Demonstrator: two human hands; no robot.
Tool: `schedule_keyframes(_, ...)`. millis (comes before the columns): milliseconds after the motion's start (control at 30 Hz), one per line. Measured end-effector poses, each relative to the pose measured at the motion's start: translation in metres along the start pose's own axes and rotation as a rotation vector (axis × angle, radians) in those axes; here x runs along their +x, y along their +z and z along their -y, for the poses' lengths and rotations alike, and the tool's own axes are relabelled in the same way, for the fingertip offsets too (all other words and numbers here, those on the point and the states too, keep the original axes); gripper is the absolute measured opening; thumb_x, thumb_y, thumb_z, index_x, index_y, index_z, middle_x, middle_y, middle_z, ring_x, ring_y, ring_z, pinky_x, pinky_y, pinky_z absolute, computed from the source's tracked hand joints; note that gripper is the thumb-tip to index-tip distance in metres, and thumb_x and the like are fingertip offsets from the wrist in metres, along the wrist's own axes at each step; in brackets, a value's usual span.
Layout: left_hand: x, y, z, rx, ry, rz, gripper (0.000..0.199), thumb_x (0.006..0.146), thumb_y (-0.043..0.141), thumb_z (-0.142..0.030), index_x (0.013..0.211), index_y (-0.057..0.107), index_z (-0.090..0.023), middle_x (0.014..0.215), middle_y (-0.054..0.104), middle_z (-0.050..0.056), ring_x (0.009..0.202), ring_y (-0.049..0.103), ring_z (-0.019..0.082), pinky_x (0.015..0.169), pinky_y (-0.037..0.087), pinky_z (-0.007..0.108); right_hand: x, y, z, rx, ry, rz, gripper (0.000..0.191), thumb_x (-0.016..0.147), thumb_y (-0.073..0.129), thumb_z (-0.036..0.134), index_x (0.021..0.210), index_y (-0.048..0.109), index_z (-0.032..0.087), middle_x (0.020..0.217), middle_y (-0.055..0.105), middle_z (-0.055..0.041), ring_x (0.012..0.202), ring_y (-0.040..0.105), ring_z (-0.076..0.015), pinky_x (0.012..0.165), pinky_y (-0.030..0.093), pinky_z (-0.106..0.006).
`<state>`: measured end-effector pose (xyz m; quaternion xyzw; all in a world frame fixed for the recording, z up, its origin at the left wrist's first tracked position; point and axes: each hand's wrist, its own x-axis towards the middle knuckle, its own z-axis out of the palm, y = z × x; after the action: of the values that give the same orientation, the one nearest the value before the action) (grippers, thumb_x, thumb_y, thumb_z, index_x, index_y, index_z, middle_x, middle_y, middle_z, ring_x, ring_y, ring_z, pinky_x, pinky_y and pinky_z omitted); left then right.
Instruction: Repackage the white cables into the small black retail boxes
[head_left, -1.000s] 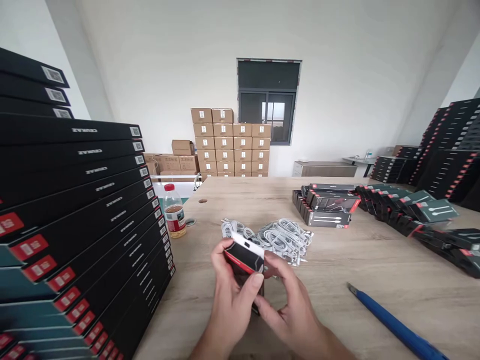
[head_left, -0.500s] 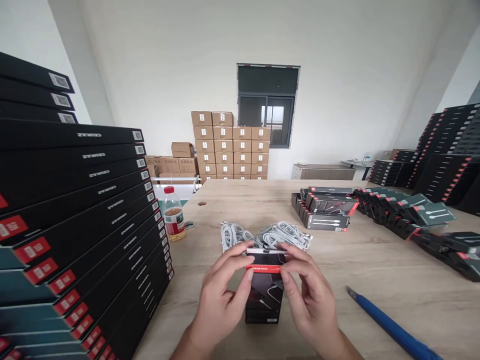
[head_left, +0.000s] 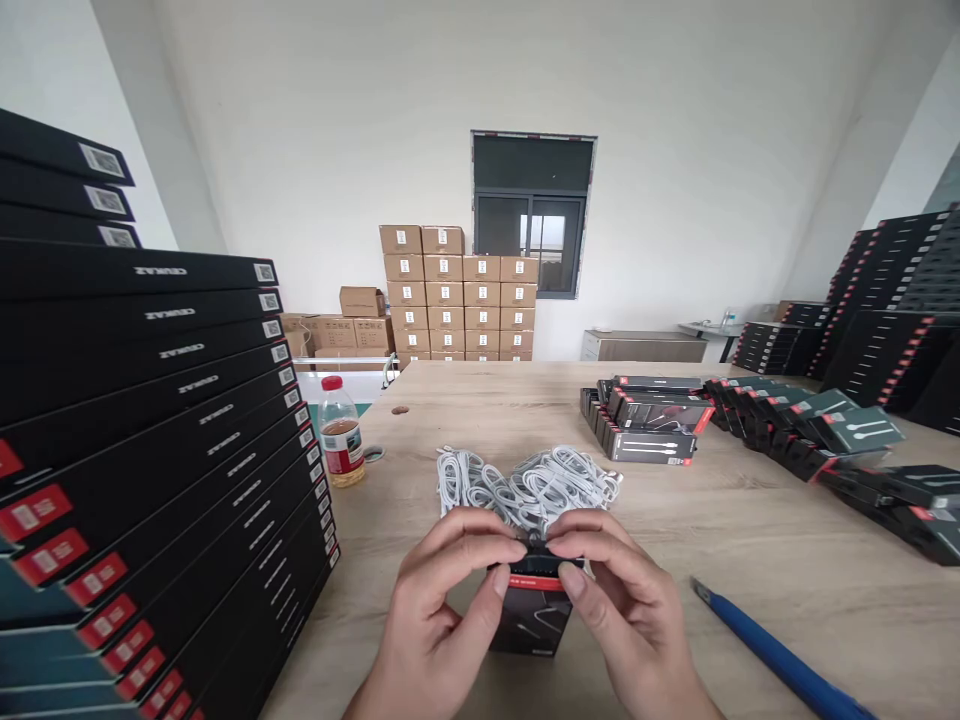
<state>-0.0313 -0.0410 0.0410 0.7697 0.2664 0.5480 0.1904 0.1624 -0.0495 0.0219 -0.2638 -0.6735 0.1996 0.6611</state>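
Note:
A small black cable box (head_left: 529,620) with a red band stands upright on the table in front of me, its top end facing up. My left hand (head_left: 450,605) is closed on the left side of that top, thumb on the near face and fingers over the flap. From the other side my right hand (head_left: 622,610) grips it the same way, fingertips pressing the flap edge. The fingers partly hide the opening. Just behind the box lies a heap of coiled white cables (head_left: 559,488).
Tall stacks of black boxes (head_left: 247,440) rise close on my left, beside a red-capped bottle (head_left: 342,445). A blue utility knife (head_left: 772,640) lies at the right. Behind it are piled cable boxes (head_left: 654,445) and a leaning row of boxes (head_left: 859,428). Cartons (head_left: 445,295) stand by the wall.
The raised flap at the box's top has been folded down. Both hands have moved slightly lower and closer together over it, and the view has shifted a little.

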Motion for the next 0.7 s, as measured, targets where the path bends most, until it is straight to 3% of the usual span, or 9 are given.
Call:
schedule_keyframes(133,-0.001,-0.001,0.0,-0.007,-0.013,0.004,0.024,0.094,0.057,-0.015,0.104,0.074,-0.029,0.106,0.068,0.006,0.098,0.067,0.021,0.084,0.057,0.035,0.003,-0.004,-0.001,0.04,0.062,0.042,0.015,0.095,0.063,0.029,0.099,0.078,0.031,0.105,0.069,-0.0077,0.099,0.069,-0.0232,0.086,0.059,-0.037)
schedule_keyframes(267,-0.003,-0.004,0.005,-0.034,-0.031,0.049,0.024,0.094,0.056,-0.015,0.104,0.073,-0.029,0.115,0.067,0.007,0.108,0.066,0.022,0.093,0.055,0.038,0.001,-0.013,-0.006,0.003,0.063,0.141,0.018,0.096,0.061,0.026,0.105,0.076,0.033,0.115,0.069,-0.0075,0.108,0.068,-0.0244,0.091,0.058,-0.04)
schedule_keyframes(467,-0.002,-0.011,0.013,-0.049,-0.08,0.111,0.028,0.093,0.06,-0.014,0.109,0.074,-0.031,0.126,0.068,0.006,0.119,0.064,0.022,0.103,0.051,0.039,0.002,-0.022,-0.009,-0.193,-0.123,0.248,0.034,0.095,0.059,0.02,0.121,0.071,0.036,0.123,0.071,-0.0082,0.112,0.07,-0.0263,0.09,0.061,-0.04)
schedule_keyframes(600,-0.006,-0.006,0.016,-0.092,-0.117,0.057,0.026,0.094,0.061,-0.018,0.112,0.076,-0.029,0.127,0.069,0.007,0.119,0.065,0.023,0.106,0.05,0.04,0.002,-0.025,-0.018,-0.27,-0.16,0.226,0.033,0.09,0.067,0.027,0.121,0.074,0.037,0.119,0.075,-0.008,0.108,0.073,-0.0292,0.084,0.064,-0.037)
schedule_keyframes(700,-0.01,0.001,0.023,-0.133,-0.162,-0.076,0.023,0.092,0.064,-0.024,0.111,0.077,-0.027,0.126,0.07,0.01,0.119,0.065,0.025,0.107,0.049,0.043,-0.007,-0.025,-0.037,-0.242,-0.05,0.216,0.042,0.084,0.074,0.037,0.126,0.071,0.036,0.116,0.076,-0.0076,0.096,0.076,-0.027,0.074,0.065,-0.03)
